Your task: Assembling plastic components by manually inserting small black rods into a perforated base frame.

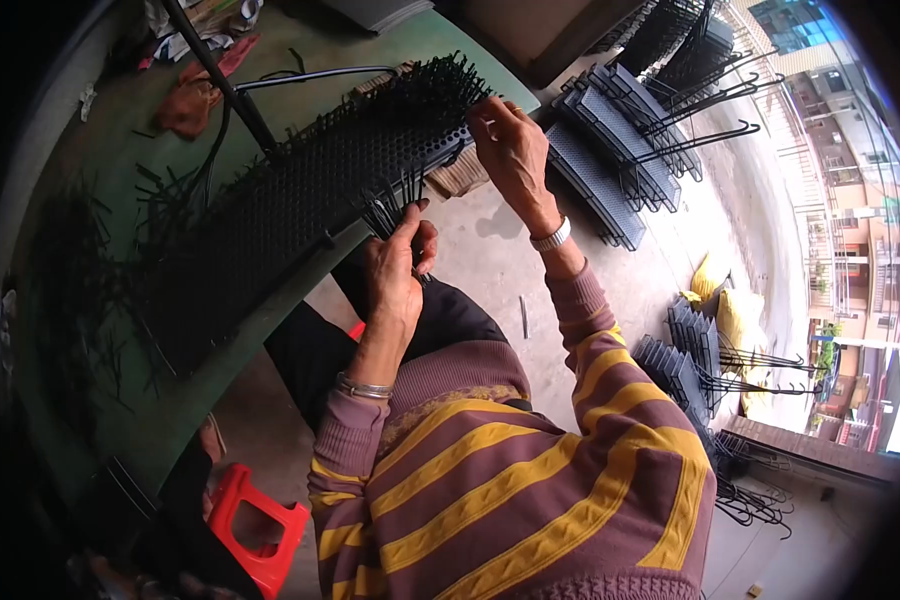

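A long black perforated panel [315, 185] lies slantwise on the green table, its near edge toward me. Many short black strips stand up along its far edge and crowd its right end. In my left hand [395, 265], a fanned bundle of thin black strips [388, 208] is gripped just off the panel's near edge. My right hand [513, 150] is at the panel's right end, thumb and fingers pinched together. Whatever those fingertips hold is too small or hidden to make out.
Loose black strips [95, 230] heap on the left of the green table [240, 345]. A black metal bar [215, 75] crosses above it. Stacked perforated racks with long hooks [620, 140] stand right on the floor, more racks [695, 350] farther down. A red stool [260, 530] sits below.
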Tool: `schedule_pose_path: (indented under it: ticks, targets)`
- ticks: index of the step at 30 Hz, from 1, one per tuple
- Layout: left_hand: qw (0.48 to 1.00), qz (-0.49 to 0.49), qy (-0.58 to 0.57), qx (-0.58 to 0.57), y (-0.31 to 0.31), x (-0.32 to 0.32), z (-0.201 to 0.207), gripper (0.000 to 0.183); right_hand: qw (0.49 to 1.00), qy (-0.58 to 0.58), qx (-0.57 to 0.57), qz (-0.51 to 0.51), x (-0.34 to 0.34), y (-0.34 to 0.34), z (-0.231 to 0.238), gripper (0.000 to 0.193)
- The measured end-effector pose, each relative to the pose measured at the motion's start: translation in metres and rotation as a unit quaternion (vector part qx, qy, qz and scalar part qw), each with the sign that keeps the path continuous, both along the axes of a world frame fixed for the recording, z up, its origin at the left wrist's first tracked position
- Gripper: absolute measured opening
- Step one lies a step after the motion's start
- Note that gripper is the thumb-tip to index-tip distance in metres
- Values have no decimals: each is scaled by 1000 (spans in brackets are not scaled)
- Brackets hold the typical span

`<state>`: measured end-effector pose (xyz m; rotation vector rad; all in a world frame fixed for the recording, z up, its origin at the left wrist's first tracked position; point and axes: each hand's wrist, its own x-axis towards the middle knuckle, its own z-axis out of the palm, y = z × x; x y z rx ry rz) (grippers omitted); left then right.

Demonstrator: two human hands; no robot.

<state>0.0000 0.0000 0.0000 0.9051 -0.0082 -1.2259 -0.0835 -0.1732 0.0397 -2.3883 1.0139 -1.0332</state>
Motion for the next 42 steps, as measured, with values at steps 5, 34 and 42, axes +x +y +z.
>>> schedule_pose_path:
  ticks: [5,34,42]
  targets:
    - [1000,22,10,11,-8,-6,10,24,996,33,-73,-31,6,-13,6,5]
    - [995,-4,-57,77,1,14,13,28,982,-135,84,103,5,23,26,8]
    - [997,12,57,54,-6,12,-5,21,990,-101,-15,99,23,3,6,7]
